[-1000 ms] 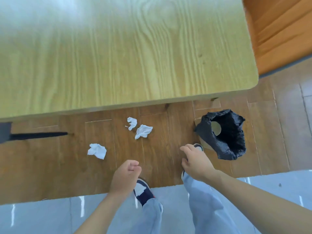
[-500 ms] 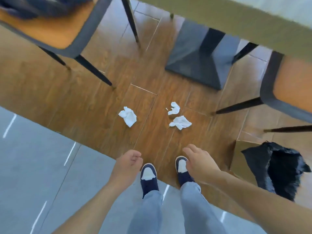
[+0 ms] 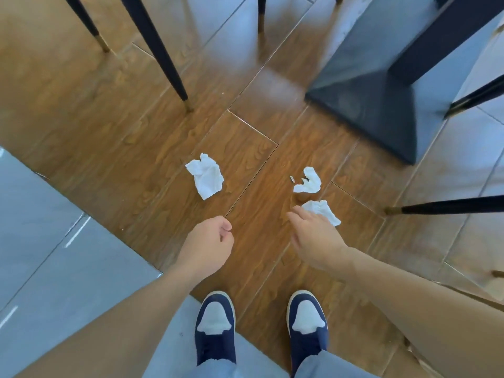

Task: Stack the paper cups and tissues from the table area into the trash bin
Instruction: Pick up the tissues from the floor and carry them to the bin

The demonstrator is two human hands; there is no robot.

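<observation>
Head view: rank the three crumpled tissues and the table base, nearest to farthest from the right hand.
From the right hand:
1. Tissue by its fingertips, partly covered by the hand.
2. Tissue just beyond that one.
3. Tissue to the left, ahead of the left hand.
4. Table base, far right.

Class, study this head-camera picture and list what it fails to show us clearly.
- Nearest tissue: partly covered by the right hand; contact unclear.
- Left hand: curled; palm hidden.
- Trash bin, paper cups: outside the frame.
- Small scrap: too small to identify.
- Table base: top cut off.
</observation>
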